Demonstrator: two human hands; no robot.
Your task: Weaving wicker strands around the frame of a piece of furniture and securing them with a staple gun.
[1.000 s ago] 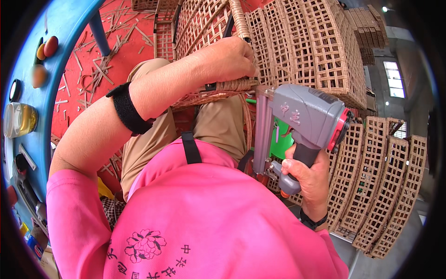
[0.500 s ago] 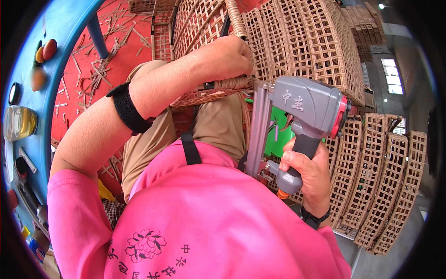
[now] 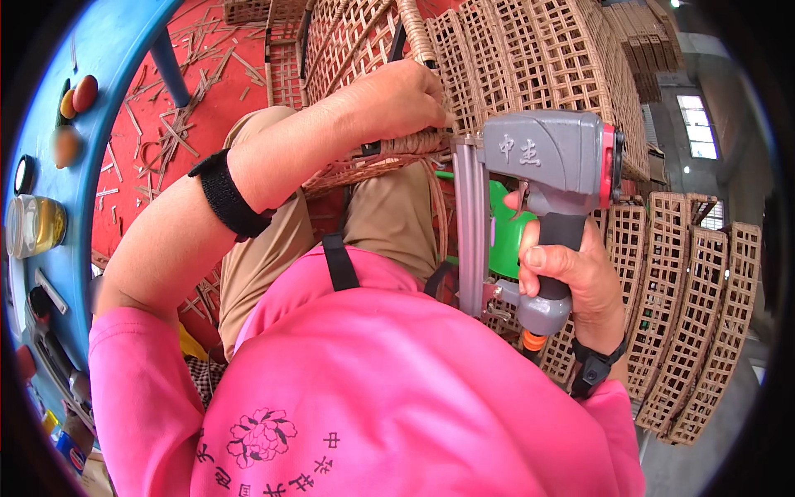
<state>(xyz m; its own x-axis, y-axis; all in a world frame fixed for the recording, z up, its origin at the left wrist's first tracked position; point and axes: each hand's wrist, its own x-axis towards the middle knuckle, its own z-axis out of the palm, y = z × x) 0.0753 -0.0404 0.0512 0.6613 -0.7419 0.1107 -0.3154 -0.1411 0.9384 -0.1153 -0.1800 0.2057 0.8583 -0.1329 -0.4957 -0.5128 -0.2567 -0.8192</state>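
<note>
In my right hand [image 3: 580, 269] is a grey pneumatic nail gun [image 3: 542, 153], gripped by its black handle. One finger reaches up by the trigger. The gun's long magazine stands toward me, and its nose end meets the wrapped corner of a woven rattan basket [image 3: 352, 54] held over my knees. My left hand [image 3: 406, 99] is closed at that corner, just left of the nose, its fingers curled and partly hidden. A loose rattan strand [image 3: 440, 215] hangs down from the corner beside the magazine.
Stacked woven panels [image 3: 530, 66] stand ahead on the right, with more [image 3: 679, 315] beside my right arm. A green plastic stool [image 3: 507, 240] is behind the gun. To the left, a blue table [image 3: 116, 50] carries a jar [image 3: 37, 225], fruit and tools. Rattan scraps [image 3: 178, 128] litter the red floor.
My right hand and the handle end of the nail gun have swung to the right, and the gun body has tipped level. My left hand stays at the basket's corner.
</note>
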